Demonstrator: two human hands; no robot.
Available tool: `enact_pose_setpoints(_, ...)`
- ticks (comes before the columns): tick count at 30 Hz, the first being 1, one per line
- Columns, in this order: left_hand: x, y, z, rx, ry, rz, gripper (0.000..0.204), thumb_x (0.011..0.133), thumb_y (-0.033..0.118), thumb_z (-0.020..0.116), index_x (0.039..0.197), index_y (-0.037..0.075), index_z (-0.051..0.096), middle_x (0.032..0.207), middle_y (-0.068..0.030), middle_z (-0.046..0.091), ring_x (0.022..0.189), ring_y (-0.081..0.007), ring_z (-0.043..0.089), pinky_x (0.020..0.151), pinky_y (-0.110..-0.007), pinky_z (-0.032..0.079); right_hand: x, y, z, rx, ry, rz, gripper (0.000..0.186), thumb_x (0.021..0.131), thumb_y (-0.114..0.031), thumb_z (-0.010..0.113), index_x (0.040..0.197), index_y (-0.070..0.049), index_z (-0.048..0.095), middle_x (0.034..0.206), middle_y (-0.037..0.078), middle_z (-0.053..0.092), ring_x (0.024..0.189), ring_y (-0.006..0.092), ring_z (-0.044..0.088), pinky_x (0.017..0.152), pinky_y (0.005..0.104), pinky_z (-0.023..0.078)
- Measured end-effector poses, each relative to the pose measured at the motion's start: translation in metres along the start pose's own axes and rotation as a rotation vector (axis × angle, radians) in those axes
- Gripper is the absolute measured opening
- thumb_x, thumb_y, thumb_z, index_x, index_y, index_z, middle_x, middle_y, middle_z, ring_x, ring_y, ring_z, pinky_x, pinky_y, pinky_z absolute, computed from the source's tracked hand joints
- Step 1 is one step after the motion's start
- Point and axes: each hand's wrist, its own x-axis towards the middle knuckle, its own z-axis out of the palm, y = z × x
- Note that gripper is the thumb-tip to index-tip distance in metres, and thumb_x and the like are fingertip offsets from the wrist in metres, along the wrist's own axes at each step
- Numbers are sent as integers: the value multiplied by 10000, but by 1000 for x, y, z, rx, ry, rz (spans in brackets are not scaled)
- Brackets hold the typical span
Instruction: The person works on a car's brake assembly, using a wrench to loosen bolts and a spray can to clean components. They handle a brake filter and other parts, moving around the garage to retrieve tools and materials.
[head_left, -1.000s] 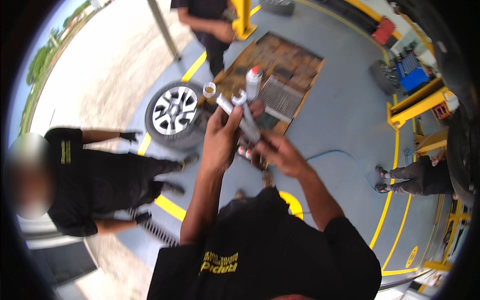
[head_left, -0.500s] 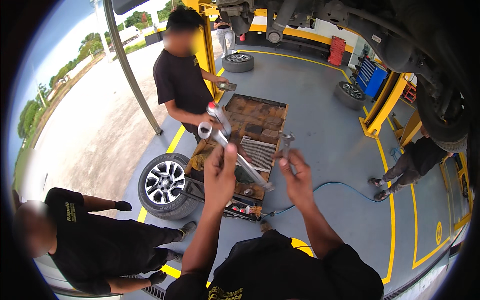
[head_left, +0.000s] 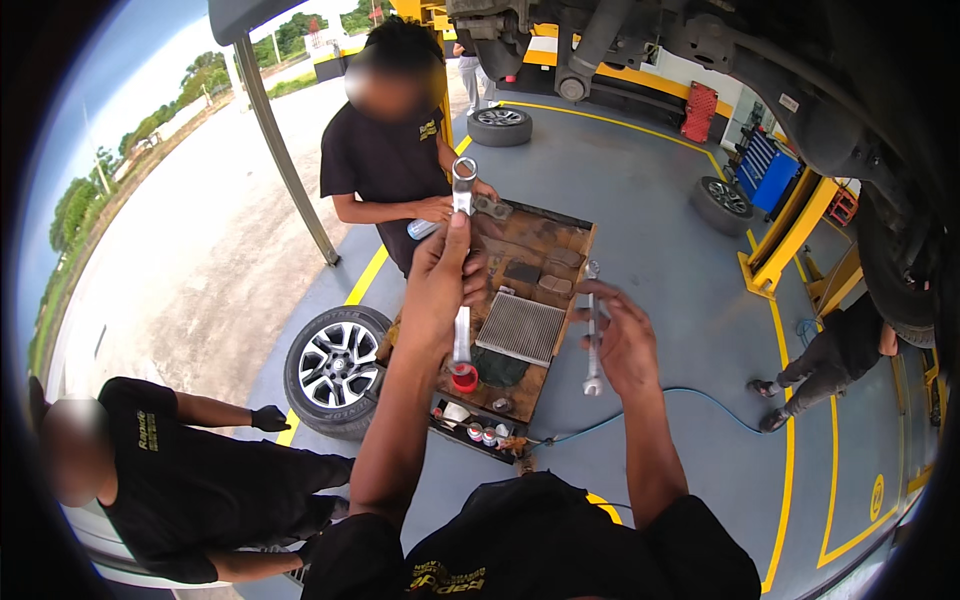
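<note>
My left hand [head_left: 438,290] is wrapped round the shaft of a large silver box-end wrench [head_left: 462,335]. It stands nearly upright, ring end on top, its lower end in front of a red round thing on the work table. My right hand [head_left: 630,345] is closed on a smaller silver wrench [head_left: 592,350], also upright, to the right of the table. Below and between my hands lies the wooden-topped work table [head_left: 545,225] with a pleated filter [head_left: 522,328] and several dark brake pads [head_left: 556,270].
Across the table a person in black holds a small flat metal part [head_left: 493,208]. Another person with dark gloves [head_left: 268,418] stands at left. A wheel [head_left: 338,370] lies beside the table. A blue hose [head_left: 690,392] crosses the floor. A raised vehicle's underside [head_left: 690,50] hangs overhead.
The large wrench has swung from slanted to nearly upright in my left hand. The small wrench now shows more of its length. The person opposite has brought both hands together near the flat part.
</note>
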Motion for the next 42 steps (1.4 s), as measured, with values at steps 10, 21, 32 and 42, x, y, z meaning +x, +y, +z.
enact_pose_setpoints(10,9,-38,25,-121,-94,143,573,1164,424,496,1538,-7,548,1524,-113,606,1408,-183,526,1178,-340,406,44,17,94,-737,-163,-545,332,1153,-289,542,1265,22,577,1023,109,653,791,192,635,766,381,534)
enact_pose_setpoints(21,-18,-33,-14,83,-50,8,484,1148,402,537,1350,-24,649,966,-68,729,807,-167,715,780,-344,598,20,28,102,-136,-165,-131,298,1170,-336,510,1145,-56,607,941,13,604,795,113,638,699,270,540)
enact_pose_setpoints(32,-60,-65,-12,124,-67,648,404,1134,433,544,1204,37,586,1374,-179,593,1357,-261,563,1111,-475,507,6,24,81,90,10,-177,374,1135,-408,574,1155,-35,556,901,86,670,604,130,581,536,254,425)
enact_pose_setpoints(42,-116,-89,-18,302,34,371,237,1106,211,636,1187,-7,679,1446,-201,667,1340,-248,629,1135,-374,470,19,3,89,40,11,-25,253,997,-115,747,1171,-2,602,832,63,610,484,40,414,417,205,268)
